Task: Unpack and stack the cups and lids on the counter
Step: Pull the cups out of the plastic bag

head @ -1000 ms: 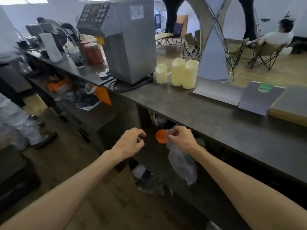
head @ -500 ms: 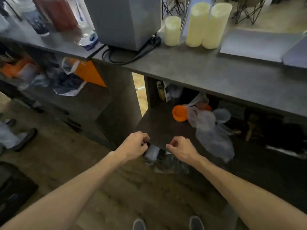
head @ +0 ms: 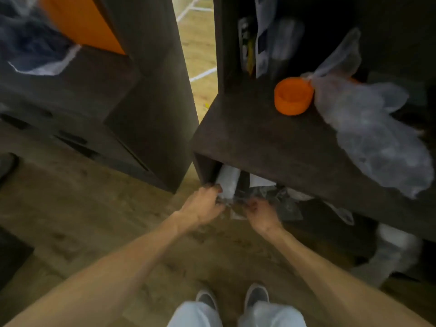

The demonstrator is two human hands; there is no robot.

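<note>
Wrapped cup sleeve [head: 227, 182]: lies under the lower shelf [head: 271, 147], near the floor. Left hand [head: 203, 206] grasps its plastic end; right hand [head: 260, 214] pinches adjacent wrapping, apparently to draw the pack out. Orange cap [head: 292, 95] rests on the shelf above.

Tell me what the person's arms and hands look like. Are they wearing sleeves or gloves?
No sleeves and no gloves show. Both forearms are bare from the bottom edge of the picture up to the wrists. The left hand and right hand are bare too, with no watch, bracelet or ring that can be seen, though the picture is blurry. Lower down, light trousers and grey shoes show.
</note>
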